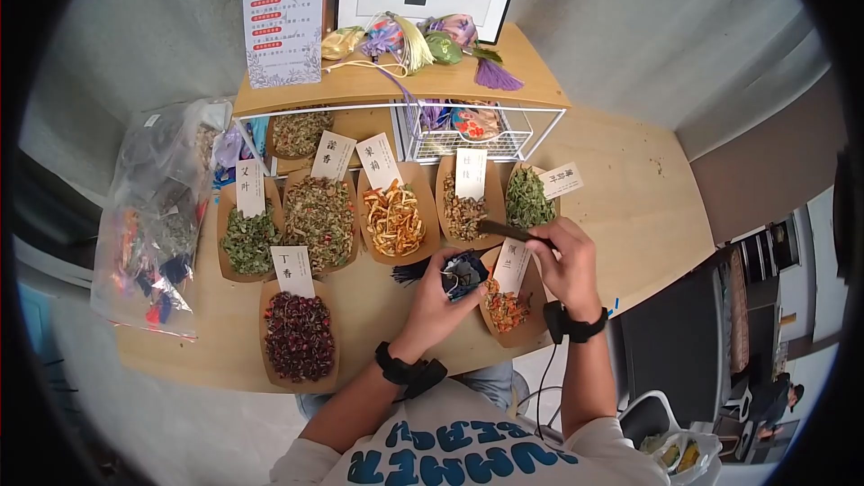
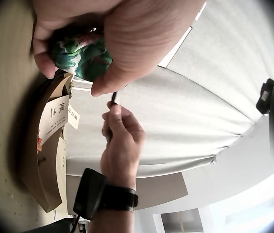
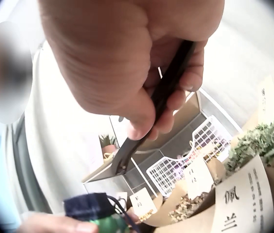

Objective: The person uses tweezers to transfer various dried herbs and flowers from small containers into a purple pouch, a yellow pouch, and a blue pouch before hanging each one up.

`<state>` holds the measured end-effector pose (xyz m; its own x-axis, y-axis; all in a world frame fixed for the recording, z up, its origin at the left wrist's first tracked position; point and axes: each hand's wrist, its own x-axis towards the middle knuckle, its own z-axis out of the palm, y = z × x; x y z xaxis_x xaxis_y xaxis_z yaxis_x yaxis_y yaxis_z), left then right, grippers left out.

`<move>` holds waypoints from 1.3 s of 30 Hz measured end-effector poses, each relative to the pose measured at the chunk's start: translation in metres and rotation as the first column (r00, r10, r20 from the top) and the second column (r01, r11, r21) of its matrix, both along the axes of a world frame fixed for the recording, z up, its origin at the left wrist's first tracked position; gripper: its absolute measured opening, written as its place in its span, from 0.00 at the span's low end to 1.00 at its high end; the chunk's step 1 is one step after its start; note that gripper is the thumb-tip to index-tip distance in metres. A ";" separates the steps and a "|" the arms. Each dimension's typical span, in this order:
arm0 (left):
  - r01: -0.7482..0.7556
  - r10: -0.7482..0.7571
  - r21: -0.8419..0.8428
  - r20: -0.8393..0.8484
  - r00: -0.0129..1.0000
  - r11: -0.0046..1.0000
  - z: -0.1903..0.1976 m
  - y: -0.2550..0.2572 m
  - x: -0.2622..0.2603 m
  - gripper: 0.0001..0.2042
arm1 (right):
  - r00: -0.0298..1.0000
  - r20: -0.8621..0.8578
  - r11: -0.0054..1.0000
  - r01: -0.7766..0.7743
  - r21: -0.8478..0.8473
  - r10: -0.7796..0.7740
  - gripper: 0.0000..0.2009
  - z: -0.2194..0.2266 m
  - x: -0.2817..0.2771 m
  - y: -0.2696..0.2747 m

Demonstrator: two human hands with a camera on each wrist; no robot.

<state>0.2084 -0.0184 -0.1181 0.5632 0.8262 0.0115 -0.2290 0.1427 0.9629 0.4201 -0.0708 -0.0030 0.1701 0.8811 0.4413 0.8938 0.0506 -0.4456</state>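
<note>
My left hand grips a small drawstring pouch, its dark blue mouth facing up. Green patterned cloth of the pouch bulges between thumb and fingers in the left wrist view. Between thumb and fingers of my right hand is a long dark scoop-like tool. Its slightly curved end points away from the hand, above the pouch's level. In the head view that end overlaps the paper tray of brown chopped pieces. Below the right hand stands a tray of orange-red flakes with a label card.
Several paper trays of dried herbs with cards stand around, including orange peel-like strips, green leaves and dark red buds. Behind is a wooden shelf with finished sachets, above a white wire basket. A plastic bag lies left.
</note>
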 end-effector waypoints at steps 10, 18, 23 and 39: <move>0.006 -0.018 0.155 0.075 0.997 0.988 0.005 0.003 -0.002 0.29 | 0.976 -0.209 0.998 -0.059 -0.002 0.057 0.09 0.022 -0.015 -0.015; 0.048 -0.049 0.228 0.001 0.999 0.972 0.008 0.001 -0.003 0.27 | 0.977 0.210 0.994 0.064 -0.092 -0.044 0.06 -0.027 -0.013 0.039; -0.002 -0.003 0.128 0.040 0.999 0.992 0.002 0.001 0.000 0.26 | 0.951 0.306 0.988 0.086 -0.126 -0.044 0.06 -0.030 -0.015 0.039; -0.051 0.053 0.107 -0.016 0.998 0.993 -0.005 0.000 0.003 0.29 | 0.977 0.189 0.995 0.097 0.026 -0.100 0.04 -0.029 0.003 0.030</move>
